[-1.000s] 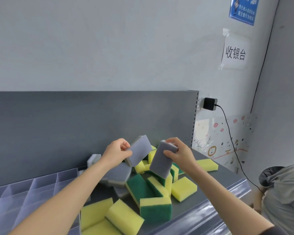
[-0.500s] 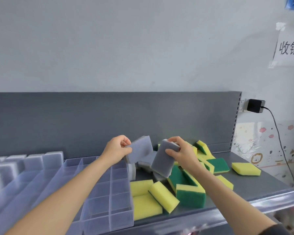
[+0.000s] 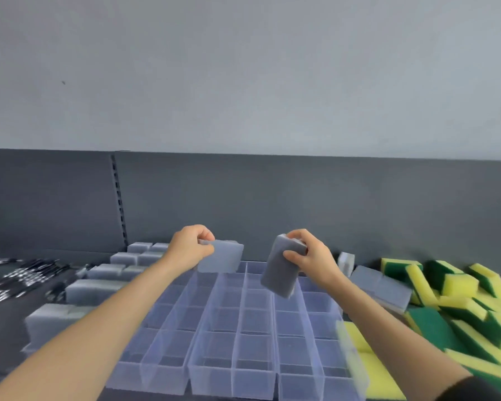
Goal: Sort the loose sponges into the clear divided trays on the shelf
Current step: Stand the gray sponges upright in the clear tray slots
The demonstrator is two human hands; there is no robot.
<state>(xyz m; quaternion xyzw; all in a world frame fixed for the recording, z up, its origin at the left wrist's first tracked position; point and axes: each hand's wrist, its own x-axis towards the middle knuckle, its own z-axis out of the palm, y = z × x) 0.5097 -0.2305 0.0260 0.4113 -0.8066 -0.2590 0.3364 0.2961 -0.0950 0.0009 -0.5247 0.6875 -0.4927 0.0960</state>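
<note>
Pinching light grey sponge (image 3: pixel 222 259) by its left end with left hand (image 3: pixel 190 247), fingers curled tight on it, 11 o'clock over clear tray (image 3: pixel 232 380). Gripping darker grey sponge (image 3: pixel 279 274) at its top with right hand (image 3: pixel 308 257), thumb and fingers clamped on it, hanging tilted at 1 o'clock over same tray. Held above the compartments, not in one. Yellow-green sponge pile (image 3: pixel 460 285) at 3 o'clock, stacked grey sponges (image 3: pixel 99 270) at 9 o'clock.

trays (image 3: pixel 232 337) centre | loose sponges (image 3: pixel 457 308) right | filled trays (image 3: pixel 78 290) left
</note>
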